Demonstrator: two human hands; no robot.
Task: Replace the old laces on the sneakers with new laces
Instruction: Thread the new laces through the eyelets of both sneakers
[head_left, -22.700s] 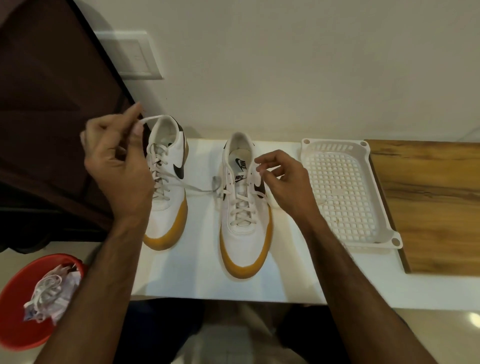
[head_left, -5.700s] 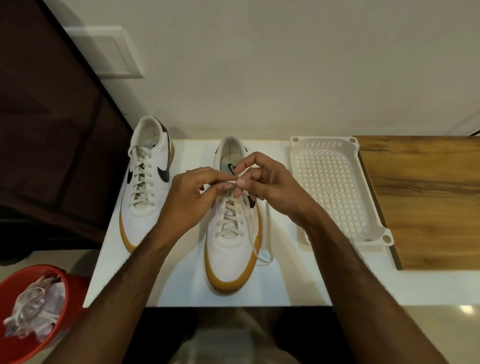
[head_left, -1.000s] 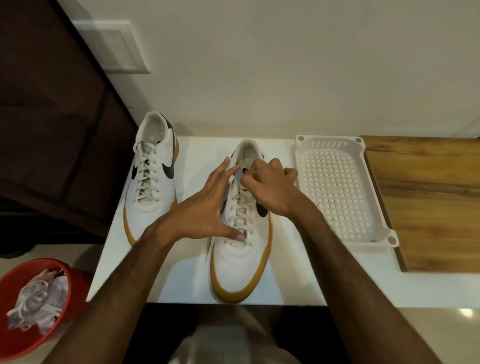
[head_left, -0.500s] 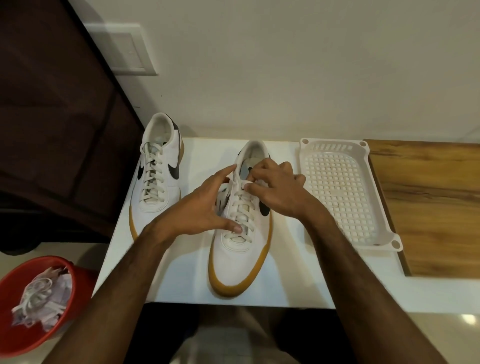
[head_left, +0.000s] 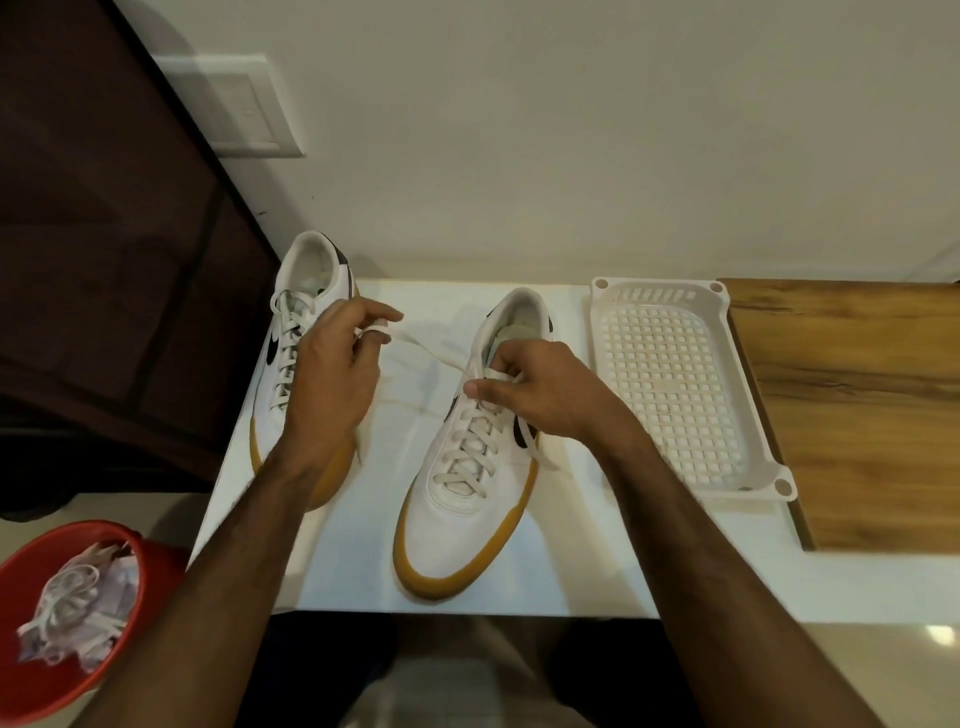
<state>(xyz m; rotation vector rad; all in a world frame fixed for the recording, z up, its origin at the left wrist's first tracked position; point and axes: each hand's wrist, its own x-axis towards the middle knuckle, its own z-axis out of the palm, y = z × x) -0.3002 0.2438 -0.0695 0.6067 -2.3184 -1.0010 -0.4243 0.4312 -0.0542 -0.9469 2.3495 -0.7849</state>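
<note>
Two white sneakers with tan soles stand on a white table (head_left: 582, 561), toes toward me. The right sneaker (head_left: 467, 499) is laced with a white lace (head_left: 470, 447). My left hand (head_left: 335, 374) pinches one end of that lace and holds it out to the left, over the left sneaker (head_left: 298, 291). The stretched strand (head_left: 431, 353) runs from the top eyelets to my fingers. My right hand (head_left: 540, 395) rests on the right sneaker's top eyelets and pinches the lace there. Another lace end hangs down the shoe's right side.
A white perforated plastic tray (head_left: 675, 384) lies right of the shoes, partly on a wooden board (head_left: 857, 405). A red bin (head_left: 67, 613) with crumpled laces and wrapping sits on the floor at lower left. A dark cabinet (head_left: 104, 260) stands at left.
My left hand has left the right sneaker's laces and moved up and left, drawing a lace end out taut. My right hand stays at the top eyelets.
</note>
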